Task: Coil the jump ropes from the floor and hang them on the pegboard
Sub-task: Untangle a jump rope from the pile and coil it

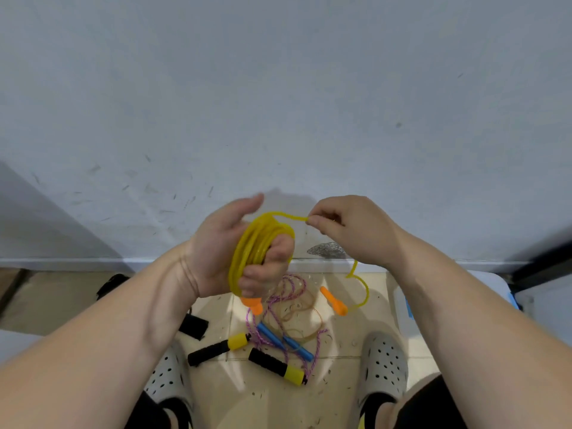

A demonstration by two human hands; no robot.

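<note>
Gripping glossy yellow plastic rope (251, 243) looped round in the left hand (213, 255), pinching its free strand in the right hand (349, 227), above braided purple rope (316, 346) on the tiled floor (337, 394).

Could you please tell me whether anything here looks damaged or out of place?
Yes. A chipped patch marks the wall just above the baseboard, small debris litters the floor, and the purple rope lies tangled with the clear rope.

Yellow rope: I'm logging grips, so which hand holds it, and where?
The left hand grips the yellow rope by its coiled loops; the right hand pinches the loose strand leading off the coil.
</note>
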